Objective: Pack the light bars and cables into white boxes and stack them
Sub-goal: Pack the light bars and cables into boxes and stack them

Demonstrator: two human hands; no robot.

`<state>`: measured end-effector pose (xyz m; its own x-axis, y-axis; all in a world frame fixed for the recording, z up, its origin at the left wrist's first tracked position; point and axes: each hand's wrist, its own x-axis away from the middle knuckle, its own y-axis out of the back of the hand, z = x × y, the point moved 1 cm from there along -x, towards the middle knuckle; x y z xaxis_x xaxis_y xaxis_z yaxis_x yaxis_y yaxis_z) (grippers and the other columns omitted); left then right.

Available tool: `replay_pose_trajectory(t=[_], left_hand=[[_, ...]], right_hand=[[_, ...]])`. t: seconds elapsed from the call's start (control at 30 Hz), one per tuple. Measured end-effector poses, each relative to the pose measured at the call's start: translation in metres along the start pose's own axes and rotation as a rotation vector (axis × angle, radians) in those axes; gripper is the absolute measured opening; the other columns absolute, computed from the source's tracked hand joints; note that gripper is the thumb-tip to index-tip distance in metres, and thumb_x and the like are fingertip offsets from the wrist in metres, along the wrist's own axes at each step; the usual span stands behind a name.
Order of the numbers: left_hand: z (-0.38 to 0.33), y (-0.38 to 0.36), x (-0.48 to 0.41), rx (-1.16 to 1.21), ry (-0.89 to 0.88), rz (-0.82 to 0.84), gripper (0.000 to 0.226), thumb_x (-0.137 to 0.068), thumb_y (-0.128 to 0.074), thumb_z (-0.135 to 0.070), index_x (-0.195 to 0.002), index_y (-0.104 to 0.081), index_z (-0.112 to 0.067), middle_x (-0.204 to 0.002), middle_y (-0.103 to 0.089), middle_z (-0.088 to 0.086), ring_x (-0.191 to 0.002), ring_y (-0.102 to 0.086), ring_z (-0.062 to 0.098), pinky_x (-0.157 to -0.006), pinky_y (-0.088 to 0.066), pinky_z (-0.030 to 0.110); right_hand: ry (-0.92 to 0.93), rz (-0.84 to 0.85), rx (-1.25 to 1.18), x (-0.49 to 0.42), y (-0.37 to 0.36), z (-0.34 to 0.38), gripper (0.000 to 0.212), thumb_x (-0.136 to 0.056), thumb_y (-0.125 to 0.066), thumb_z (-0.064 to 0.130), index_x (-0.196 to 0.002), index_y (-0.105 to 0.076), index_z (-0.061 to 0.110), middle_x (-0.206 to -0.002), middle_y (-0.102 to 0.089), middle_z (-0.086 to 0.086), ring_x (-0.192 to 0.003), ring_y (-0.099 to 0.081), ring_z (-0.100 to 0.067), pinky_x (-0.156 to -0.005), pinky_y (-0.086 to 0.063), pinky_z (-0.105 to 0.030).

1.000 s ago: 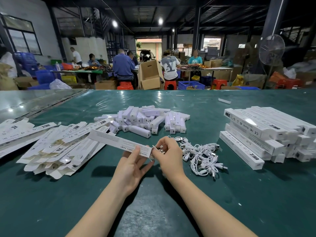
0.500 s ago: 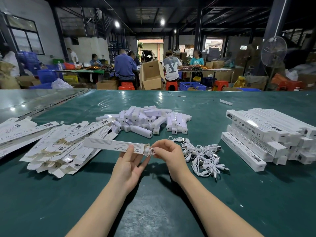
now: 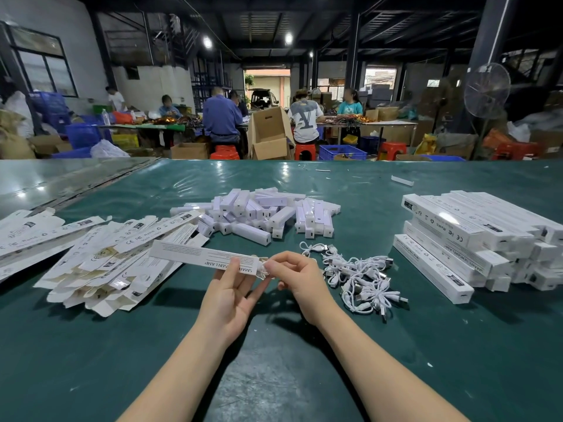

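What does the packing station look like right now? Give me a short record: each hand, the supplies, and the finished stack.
left hand: holds a white box near its right end
right hand: fingers pinch a white cable at the box's open end
flat boxes: heap on the left of the green table
light bars: loose pile at centre, beyond the hands
loose cables: tangle right of the right hand
packed boxes: stacked in layers on the right
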<state>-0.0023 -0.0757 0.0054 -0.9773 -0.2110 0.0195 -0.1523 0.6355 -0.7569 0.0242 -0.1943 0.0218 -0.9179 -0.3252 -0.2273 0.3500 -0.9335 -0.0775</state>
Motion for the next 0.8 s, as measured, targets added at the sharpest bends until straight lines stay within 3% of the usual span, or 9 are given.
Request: replay_pose_trajectory(t=[0.17, 0.43, 0.6, 0.8], left_hand=[[0.000, -0.001, 0.002, -0.029, 0.003, 0.002, 0.014, -0.098, -0.041, -0.018, -0.095, -0.053, -0.010, -0.077, -0.073, 0.010, -0.071, -0.072, 0.018, -0.058, -0.058, 0.030], [0.000, -0.004, 0.006, -0.123, 0.015, 0.049, 0.016, -0.097, -0.041, -0.020, -0.087, -0.052, -0.016, -0.077, -0.073, 0.005, -0.071, -0.071, 0.014, -0.057, -0.057, 0.029], [0.001, -0.006, 0.008, -0.167, -0.035, 0.059, 0.013, -0.097, -0.042, -0.019, -0.086, -0.050, -0.017, -0.077, -0.073, 0.003, -0.074, -0.071, 0.013, -0.058, -0.057, 0.027], [0.003, -0.007, 0.008, -0.215, -0.060, 0.051, 0.007, -0.097, -0.043, -0.017, -0.091, -0.047, -0.018, -0.078, -0.073, 0.002, -0.074, -0.071, 0.013, -0.059, -0.057, 0.026]], right_hand=[[-0.039, -0.053, -0.025, -0.001, -0.001, -0.002, 0.025, -0.077, -0.067, -0.002, -0.061, -0.056, 0.013, -0.054, -0.057, 0.005, -0.051, -0.041, -0.008, -0.049, -0.033, -0.017], [-0.056, -0.163, -0.110, -0.002, -0.004, -0.006, 0.029, -0.078, -0.060, -0.013, -0.067, -0.046, 0.010, -0.060, -0.054, -0.005, -0.044, -0.050, -0.005, -0.045, -0.042, -0.017], [-0.008, -0.268, 0.103, -0.002, -0.005, -0.009, 0.029, -0.077, -0.069, 0.005, -0.059, -0.047, 0.013, -0.056, -0.050, -0.004, -0.046, -0.043, -0.012, -0.052, -0.039, -0.027], [-0.020, -0.281, 0.063, -0.003, -0.004, -0.010, 0.026, -0.075, -0.069, -0.001, -0.057, -0.053, 0.011, -0.051, -0.053, -0.004, -0.041, -0.046, -0.009, -0.044, -0.037, -0.019]])
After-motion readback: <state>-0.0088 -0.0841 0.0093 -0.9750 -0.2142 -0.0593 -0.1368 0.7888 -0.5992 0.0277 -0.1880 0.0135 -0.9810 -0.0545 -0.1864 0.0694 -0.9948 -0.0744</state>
